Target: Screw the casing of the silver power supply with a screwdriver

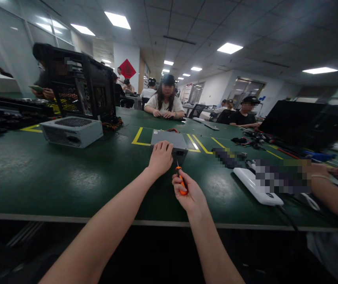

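A grey computer power supply [169,137] lies on the green table in front of me, its socket side facing me. My left hand [160,158] grips it, the fingers bent over its near top edge and the palm covering part of that side. My right hand [190,192] is closed around an orange and black screwdriver [182,184]. The thin shaft points up toward the power supply's near side, just right of my left hand. Whether the tip touches a screw is too small to tell.
A second power supply [72,132] sits left, before an open black computer case [86,88]. On the right lie a long white device [257,188] and dark cables [253,139]; a neighbour's arm [334,197] reaches in. Across the table sits a person [164,103].
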